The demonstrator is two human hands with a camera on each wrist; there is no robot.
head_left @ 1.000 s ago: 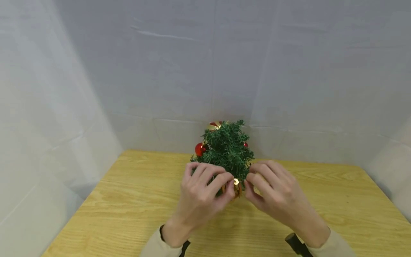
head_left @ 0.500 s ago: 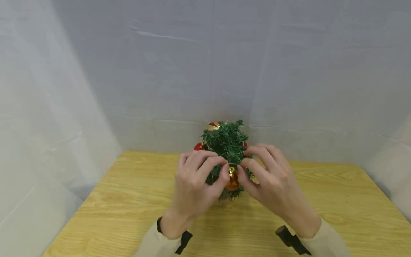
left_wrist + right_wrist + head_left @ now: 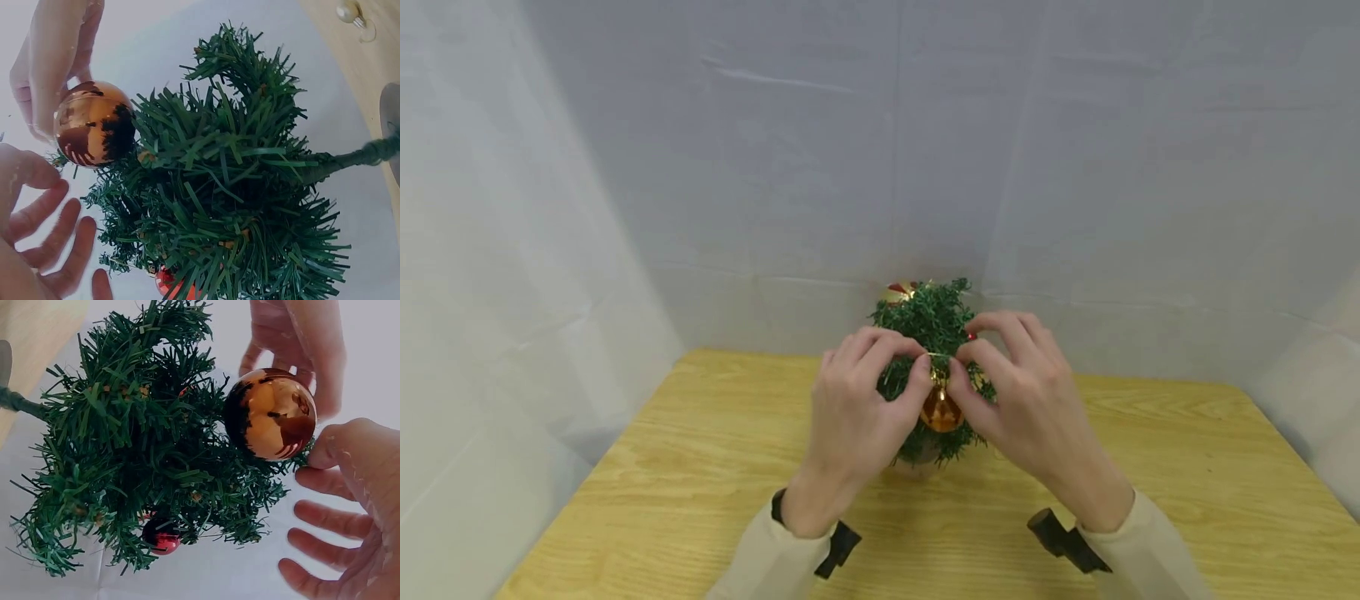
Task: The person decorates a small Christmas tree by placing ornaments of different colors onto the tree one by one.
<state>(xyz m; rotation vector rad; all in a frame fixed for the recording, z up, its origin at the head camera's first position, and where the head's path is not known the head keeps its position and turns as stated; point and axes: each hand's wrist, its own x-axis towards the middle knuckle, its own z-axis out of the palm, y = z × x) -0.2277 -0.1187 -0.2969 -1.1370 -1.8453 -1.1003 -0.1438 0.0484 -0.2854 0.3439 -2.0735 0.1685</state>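
Observation:
A shiny copper-orange Christmas bauble (image 3: 942,410) hangs at the front of a small green artificial Christmas tree (image 3: 925,321). Thumb and index finger of my left hand (image 3: 861,404) pinch one side of the thin hanging string (image 3: 938,356) above the bauble. My right hand (image 3: 1037,408) pinches the other side, and the string stretches between the fingertips. In the left wrist view the bauble (image 3: 94,125) lies close against the tree's needles (image 3: 212,162). From the right wrist, the spread fingers of my right hand (image 3: 350,525) show beside the bauble (image 3: 272,415).
Red baubles hang on the tree, one (image 3: 172,284) at the left and another (image 3: 161,536) at the right. A red and gold ornament (image 3: 901,292) sits behind the top. A small pale gold bauble (image 3: 349,10) lies on the wooden table (image 3: 715,467). White sheeting (image 3: 820,167) stands behind.
Both hands have moved up and away toward the tree's top, carrying the orange bauble by its string. The bauble, largely hidden earlier, now shows in front of the branches.

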